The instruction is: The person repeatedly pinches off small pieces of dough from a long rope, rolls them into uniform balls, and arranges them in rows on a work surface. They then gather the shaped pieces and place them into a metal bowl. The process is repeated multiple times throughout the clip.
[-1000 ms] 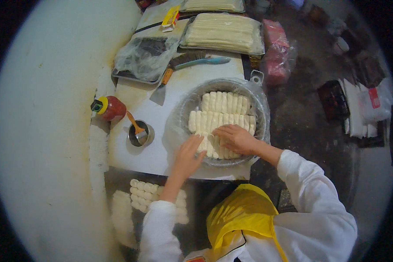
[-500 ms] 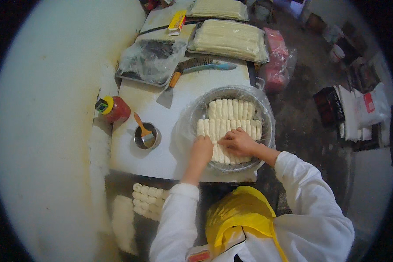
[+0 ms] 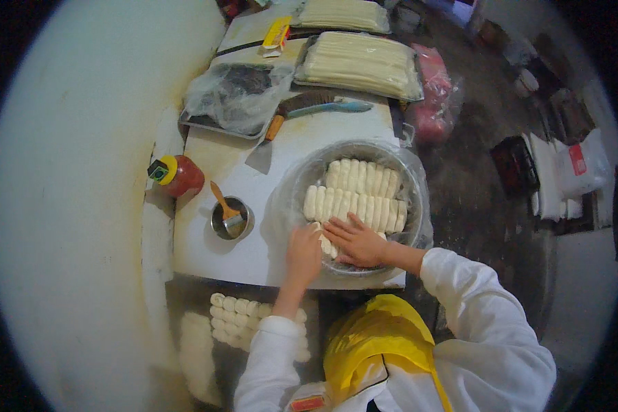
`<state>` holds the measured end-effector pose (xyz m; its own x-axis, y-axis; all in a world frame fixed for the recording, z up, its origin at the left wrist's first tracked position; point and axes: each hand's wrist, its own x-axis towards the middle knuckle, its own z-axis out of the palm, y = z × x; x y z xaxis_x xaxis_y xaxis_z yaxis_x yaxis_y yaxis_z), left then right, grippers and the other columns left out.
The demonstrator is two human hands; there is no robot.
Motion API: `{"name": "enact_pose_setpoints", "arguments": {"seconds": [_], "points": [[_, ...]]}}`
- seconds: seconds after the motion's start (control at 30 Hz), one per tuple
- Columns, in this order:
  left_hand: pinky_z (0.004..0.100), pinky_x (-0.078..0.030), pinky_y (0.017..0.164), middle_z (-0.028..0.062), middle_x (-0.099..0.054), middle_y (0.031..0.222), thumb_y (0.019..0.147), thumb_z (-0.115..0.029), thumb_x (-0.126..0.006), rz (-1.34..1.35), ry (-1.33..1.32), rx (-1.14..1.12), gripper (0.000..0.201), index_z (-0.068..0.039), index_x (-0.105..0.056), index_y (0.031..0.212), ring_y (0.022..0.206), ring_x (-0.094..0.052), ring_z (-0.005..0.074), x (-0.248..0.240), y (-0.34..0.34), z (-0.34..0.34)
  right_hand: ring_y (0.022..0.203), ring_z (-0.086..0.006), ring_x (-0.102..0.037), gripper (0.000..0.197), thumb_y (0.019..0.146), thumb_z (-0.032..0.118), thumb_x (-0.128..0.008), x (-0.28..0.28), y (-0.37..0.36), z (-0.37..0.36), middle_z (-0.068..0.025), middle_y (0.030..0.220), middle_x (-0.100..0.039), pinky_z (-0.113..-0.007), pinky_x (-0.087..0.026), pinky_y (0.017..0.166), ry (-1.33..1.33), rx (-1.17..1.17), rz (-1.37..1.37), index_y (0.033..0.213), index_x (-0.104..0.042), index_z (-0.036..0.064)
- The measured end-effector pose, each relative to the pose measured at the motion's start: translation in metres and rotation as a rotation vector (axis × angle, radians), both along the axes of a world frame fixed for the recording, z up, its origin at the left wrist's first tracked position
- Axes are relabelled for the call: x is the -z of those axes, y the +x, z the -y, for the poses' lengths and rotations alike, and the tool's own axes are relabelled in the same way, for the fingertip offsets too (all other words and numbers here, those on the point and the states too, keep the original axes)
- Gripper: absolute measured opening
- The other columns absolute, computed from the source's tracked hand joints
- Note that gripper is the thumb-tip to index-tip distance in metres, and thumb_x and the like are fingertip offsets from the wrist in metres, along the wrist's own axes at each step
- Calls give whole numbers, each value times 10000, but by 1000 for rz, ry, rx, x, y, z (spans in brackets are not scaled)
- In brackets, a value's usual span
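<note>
Short pale dough rolls lie side by side in rows in a round metal basin lined with clear plastic. My right hand rests on the near row, palm down with its fingers spread. At the basin's near left edge, my left hand has its fingers curled in beside the left end of that row. What its fingertips grip, if anything, is hidden. Part of the near row disappears under my right hand.
Left of the basin stand a metal cup with a brush and a red jar. Behind lie a scraper, a bristle brush and dough trays. More dough pieces sit below the table's near edge.
My right hand has shifted slightly left and nearer, its fingers now flatter and more spread. My left hand has come nearer and a little left. More of the middle row shows.
</note>
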<state>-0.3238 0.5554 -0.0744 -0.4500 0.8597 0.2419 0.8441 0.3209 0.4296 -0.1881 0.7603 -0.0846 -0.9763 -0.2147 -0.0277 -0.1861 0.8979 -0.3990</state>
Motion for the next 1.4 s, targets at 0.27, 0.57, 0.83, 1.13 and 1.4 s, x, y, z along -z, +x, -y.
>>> {"name": "enact_pose_setpoints", "arguments": {"seconds": [0.27,0.57,0.83,1.13,1.4], "points": [[472,-492,1121,166,-639,1464,982,-14,-621,471,327,-504,434,-53,-657,1412,1359,-605,316,-2,15,40,1548,-391,-422,711,1045,366,-620,-31,-35,15,-241,1635,-474,-613,-269,1278,-122,-33,-16,1637,-396,43],[388,-591,768,190,-718,1288,1111,-279,-584,854,486,-1146,562,-47,-426,1599,908,-753,254,46,-111,125,879,-263,-749,497,1060,395,-704,-40,-269,51,-152,1028,-793,-384,-584,809,-608,379,-15,1395,-702,28],[484,-594,706,208,-771,955,1105,-251,-483,957,292,-988,550,-8,-367,1585,612,-744,336,41,-174,104,818,-205,-705,395,989,385,-786,-13,-362,127,-104,913,-774,-371,-565,772,-578,205,273,1030,-769,-8],[515,-622,728,298,-751,1024,1069,-190,-533,551,251,-1084,490,13,-431,1503,706,-760,434,80,-178,93,553,-104,-608,337,1067,282,-717,-33,-278,84,-68,725,-694,-269,-502,499,-1045,471,18,1036,-783,-46],[588,-573,833,229,-783,1072,1090,-267,-493,965,259,-1097,532,-153,-383,1598,901,-759,445,53,-179,93,554,-122,-631,321,1087,241,-688,-51,-243,57,-65,710,-677,-293,-565,513,-962,546,-106,1075,-765,-71]]}}
